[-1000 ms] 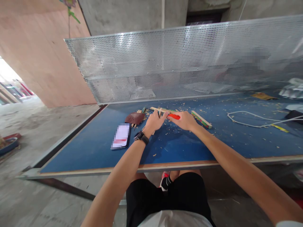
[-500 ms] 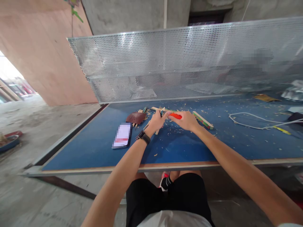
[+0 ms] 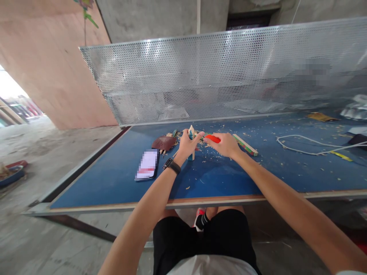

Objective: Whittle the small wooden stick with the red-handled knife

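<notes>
We are clamping a pointed wooden piece point(image 3: 191, 133) in our left hand point(image 3: 186, 147), fingers closed round its middle, its tip pointing to the far side over the blue table point(image 3: 223, 177). Our right hand point(image 3: 226, 145) is wrapping tightly round an orange tool point(image 3: 213, 139), whose front end is lying just beside our left thumb; whether it is touching the wood, we cannot tell. A painted stick point(image 3: 246, 145) is lying to the right, a phone point(image 3: 147, 164) near left, and a perforated panel point(image 3: 183, 84) is standing at the far edge.
</notes>
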The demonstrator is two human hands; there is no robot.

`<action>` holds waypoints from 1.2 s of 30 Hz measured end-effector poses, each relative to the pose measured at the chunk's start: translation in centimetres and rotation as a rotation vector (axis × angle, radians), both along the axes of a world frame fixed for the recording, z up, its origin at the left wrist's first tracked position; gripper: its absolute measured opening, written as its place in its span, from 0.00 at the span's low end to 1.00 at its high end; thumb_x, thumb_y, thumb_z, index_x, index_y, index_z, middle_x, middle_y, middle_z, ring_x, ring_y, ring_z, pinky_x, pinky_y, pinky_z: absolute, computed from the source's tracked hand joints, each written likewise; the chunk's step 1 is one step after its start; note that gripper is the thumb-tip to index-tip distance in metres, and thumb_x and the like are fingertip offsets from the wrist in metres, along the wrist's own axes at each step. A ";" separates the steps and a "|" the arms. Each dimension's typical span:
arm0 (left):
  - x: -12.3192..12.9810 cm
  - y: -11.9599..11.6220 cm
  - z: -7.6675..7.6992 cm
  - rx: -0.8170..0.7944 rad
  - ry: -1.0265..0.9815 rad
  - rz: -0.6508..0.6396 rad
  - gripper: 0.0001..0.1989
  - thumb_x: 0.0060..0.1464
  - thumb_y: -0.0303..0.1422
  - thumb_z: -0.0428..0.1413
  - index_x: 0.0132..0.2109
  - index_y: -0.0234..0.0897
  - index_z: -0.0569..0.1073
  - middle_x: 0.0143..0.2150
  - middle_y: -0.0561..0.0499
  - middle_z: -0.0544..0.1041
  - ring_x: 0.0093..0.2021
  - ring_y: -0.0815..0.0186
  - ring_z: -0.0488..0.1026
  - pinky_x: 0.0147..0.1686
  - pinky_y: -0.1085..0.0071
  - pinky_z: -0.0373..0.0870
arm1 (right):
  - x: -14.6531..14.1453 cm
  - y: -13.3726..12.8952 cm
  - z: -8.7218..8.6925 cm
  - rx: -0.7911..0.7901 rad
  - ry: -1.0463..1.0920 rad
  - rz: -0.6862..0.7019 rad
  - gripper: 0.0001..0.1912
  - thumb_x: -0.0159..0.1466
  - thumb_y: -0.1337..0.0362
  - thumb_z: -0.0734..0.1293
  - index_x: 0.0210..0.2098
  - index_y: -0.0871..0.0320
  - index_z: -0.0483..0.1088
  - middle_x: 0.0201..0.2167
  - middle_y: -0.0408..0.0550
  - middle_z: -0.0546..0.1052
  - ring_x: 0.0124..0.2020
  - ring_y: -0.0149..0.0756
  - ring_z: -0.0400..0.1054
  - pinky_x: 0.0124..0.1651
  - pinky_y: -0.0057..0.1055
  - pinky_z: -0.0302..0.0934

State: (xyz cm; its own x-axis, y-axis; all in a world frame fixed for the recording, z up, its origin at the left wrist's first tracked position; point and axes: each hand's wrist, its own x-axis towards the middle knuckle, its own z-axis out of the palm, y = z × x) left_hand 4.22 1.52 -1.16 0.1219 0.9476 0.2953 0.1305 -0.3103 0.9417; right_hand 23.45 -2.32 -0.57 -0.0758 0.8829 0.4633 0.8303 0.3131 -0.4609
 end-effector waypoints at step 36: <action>-0.5 -0.2 0.8 0.002 0.111 -0.144 0.27 0.56 0.59 0.65 0.37 0.42 0.66 0.21 0.60 0.62 0.18 0.74 0.59 0.20 0.70 0.56 | 0.3 0.3 -0.5 0.007 0.017 0.075 0.33 0.68 0.30 0.62 0.39 0.50 0.83 0.30 0.48 0.82 0.29 0.42 0.70 0.32 0.36 0.53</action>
